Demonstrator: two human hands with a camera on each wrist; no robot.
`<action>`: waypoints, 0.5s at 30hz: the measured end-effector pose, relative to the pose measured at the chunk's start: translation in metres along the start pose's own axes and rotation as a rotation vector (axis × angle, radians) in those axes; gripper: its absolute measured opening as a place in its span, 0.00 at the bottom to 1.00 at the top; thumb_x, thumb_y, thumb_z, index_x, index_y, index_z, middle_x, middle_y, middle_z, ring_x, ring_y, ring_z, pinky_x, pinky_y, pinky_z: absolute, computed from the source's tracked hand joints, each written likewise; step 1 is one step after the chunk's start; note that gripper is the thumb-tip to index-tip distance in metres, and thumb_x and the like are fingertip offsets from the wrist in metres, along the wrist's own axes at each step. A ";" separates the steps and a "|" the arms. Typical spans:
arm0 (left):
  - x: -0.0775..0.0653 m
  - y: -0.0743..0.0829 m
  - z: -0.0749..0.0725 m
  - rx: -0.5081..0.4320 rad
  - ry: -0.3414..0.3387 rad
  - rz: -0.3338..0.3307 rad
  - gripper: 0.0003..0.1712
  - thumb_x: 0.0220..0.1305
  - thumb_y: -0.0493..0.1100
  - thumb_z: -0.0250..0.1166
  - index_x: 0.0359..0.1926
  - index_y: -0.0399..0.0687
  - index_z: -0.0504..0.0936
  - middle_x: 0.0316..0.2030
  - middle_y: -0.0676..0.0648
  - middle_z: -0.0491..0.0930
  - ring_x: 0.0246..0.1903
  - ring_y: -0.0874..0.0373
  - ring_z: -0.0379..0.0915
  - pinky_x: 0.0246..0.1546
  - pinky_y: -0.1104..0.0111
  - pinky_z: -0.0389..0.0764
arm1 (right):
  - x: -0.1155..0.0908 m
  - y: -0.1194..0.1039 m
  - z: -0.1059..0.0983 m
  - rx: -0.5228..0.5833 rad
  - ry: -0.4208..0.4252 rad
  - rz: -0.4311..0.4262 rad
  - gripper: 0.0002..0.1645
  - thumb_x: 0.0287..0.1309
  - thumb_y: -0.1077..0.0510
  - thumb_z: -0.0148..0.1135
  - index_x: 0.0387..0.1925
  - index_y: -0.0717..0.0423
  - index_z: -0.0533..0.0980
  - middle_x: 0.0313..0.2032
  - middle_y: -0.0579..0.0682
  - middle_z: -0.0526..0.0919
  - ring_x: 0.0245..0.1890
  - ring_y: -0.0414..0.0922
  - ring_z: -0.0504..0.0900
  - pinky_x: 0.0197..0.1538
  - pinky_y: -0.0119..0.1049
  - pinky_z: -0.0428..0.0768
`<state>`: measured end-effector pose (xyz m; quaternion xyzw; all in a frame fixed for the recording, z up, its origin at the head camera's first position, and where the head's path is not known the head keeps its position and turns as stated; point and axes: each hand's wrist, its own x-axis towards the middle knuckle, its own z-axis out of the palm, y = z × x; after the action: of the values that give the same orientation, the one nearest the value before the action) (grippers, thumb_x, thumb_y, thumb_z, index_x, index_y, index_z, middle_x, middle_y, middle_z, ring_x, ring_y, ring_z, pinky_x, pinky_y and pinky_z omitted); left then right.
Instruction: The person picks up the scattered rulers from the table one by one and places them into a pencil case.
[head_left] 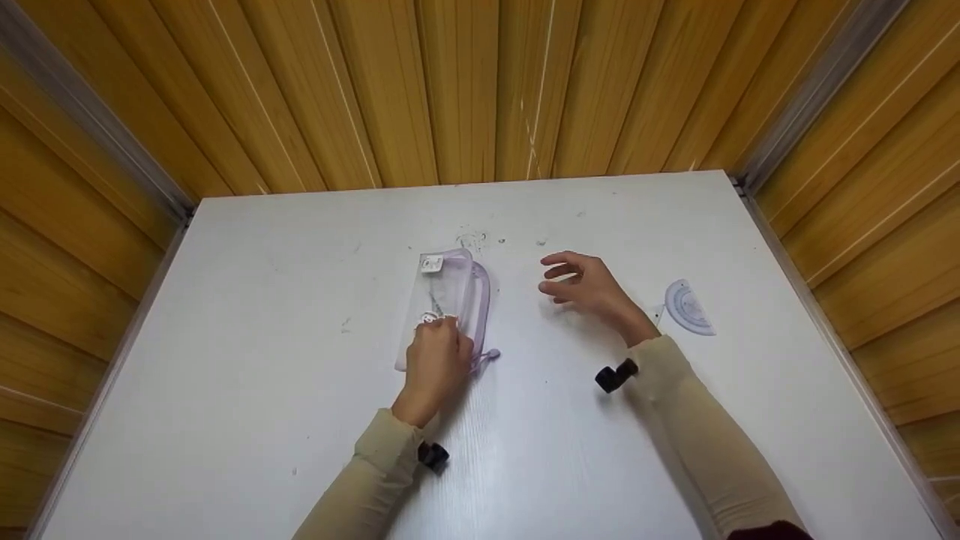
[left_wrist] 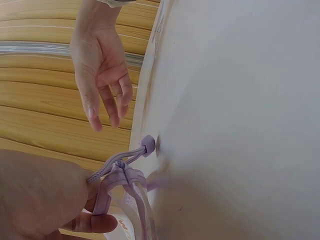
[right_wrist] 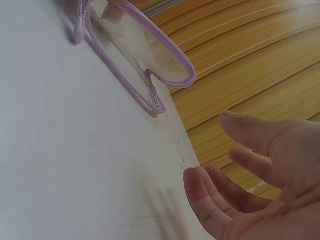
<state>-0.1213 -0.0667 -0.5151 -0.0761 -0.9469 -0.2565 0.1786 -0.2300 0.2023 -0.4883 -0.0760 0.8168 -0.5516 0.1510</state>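
A clear pencil pouch (head_left: 451, 289) with lilac edging lies left of the table's middle, its zipped side gaping in the right wrist view. My left hand (head_left: 437, 358) grips the pouch's near end, fingers curled over the edge. Beside those fingers a lilac zip pull (left_wrist: 148, 144) hangs from a cord. A white printed patch (head_left: 432, 263) shows at the pouch's far end, with a thin grey shape (head_left: 436, 301) below it that I cannot identify. Off to the right of the pouch, my right hand (head_left: 592, 289) hovers above the table with fingers loosely bent, holding nothing.
A clear bluish protractor (head_left: 688, 307) lies to the right of my right wrist. Partly hidden by that wrist is a clear pointed piece (head_left: 657, 313). Wood-patterned panels (head_left: 457, 90) rise behind the white table (head_left: 262, 360) and along both sides.
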 end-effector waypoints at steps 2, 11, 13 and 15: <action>0.000 0.000 0.000 0.003 -0.003 -0.002 0.05 0.58 0.36 0.63 0.28 0.38 0.80 0.25 0.39 0.80 0.25 0.43 0.78 0.22 0.49 0.80 | -0.005 0.002 -0.004 0.008 -0.005 -0.013 0.36 0.60 0.55 0.74 0.67 0.58 0.72 0.59 0.61 0.79 0.51 0.55 0.85 0.50 0.46 0.84; -0.001 -0.001 0.000 0.009 -0.013 -0.015 0.06 0.60 0.37 0.63 0.31 0.36 0.82 0.25 0.38 0.79 0.26 0.43 0.78 0.23 0.48 0.81 | -0.024 0.014 -0.023 -0.003 -0.015 -0.053 0.45 0.57 0.51 0.77 0.73 0.48 0.67 0.64 0.61 0.75 0.58 0.54 0.80 0.52 0.41 0.83; -0.001 -0.001 0.000 0.014 -0.011 -0.011 0.05 0.60 0.37 0.63 0.30 0.37 0.81 0.25 0.39 0.79 0.26 0.43 0.78 0.23 0.49 0.81 | -0.027 0.017 -0.027 -0.015 -0.016 -0.073 0.46 0.56 0.50 0.77 0.74 0.45 0.66 0.63 0.61 0.75 0.59 0.55 0.79 0.54 0.43 0.82; -0.001 -0.001 0.001 0.016 -0.007 -0.005 0.05 0.59 0.36 0.63 0.29 0.38 0.81 0.25 0.39 0.79 0.26 0.43 0.78 0.23 0.49 0.81 | -0.030 0.021 -0.031 -0.049 -0.019 -0.101 0.47 0.56 0.48 0.77 0.74 0.42 0.66 0.64 0.60 0.75 0.60 0.57 0.77 0.58 0.47 0.79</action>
<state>-0.1210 -0.0671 -0.5163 -0.0732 -0.9497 -0.2491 0.1753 -0.2114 0.2458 -0.4918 -0.1261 0.8238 -0.5376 0.1286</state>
